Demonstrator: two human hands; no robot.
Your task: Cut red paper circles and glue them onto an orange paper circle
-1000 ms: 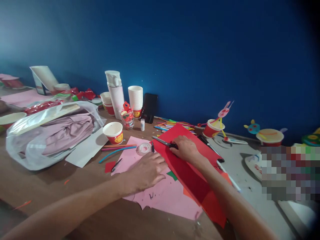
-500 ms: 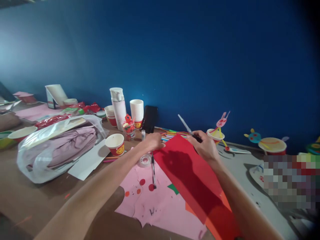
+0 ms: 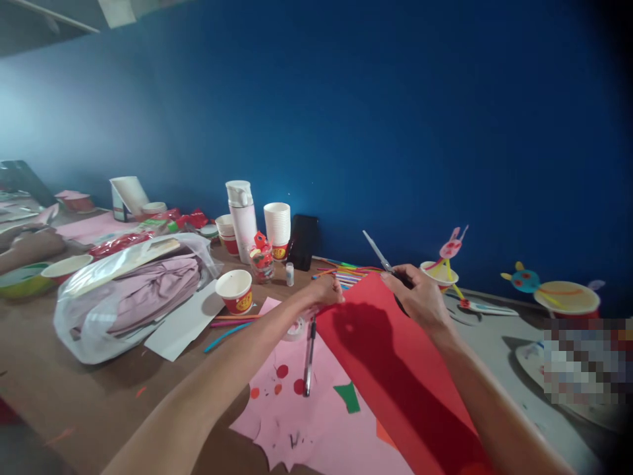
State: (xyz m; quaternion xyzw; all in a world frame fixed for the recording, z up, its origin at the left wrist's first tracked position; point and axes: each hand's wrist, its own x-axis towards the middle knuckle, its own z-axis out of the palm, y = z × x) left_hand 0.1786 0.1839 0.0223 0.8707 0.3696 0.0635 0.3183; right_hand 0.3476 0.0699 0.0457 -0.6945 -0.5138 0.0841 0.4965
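My right hand point(image 3: 420, 293) is closed round the dark handles of a pair of scissors point(image 3: 378, 252), whose blades point up and to the left. Below it lies a large sheet of red paper point(image 3: 380, 343). My left hand point(image 3: 321, 293) is closed at the far left edge of this sheet, its fingertips pinching the paper. A tape roll point(image 3: 295, 330), partly hidden by my left wrist, and a black pen point(image 3: 309, 356) rest on pink paper point(image 3: 326, 429). Red and orange dots and a green paper piece point(image 3: 347, 398) lie there too.
To the left are a paper cup point(image 3: 235, 293), a plastic bag point(image 3: 133, 297) with cloth inside, and white card point(image 3: 185, 323). Behind stand a bottle point(image 3: 243, 224), stacked cups point(image 3: 277, 227) and a black phone point(image 3: 303, 242). Cup animals point(image 3: 566, 297) sit right. Another person's hand point(image 3: 37, 244) is far left.
The view has shifted, so the table things appear slightly lower, many of them further right. Both hands keep their holds on the scissors and the red paper.
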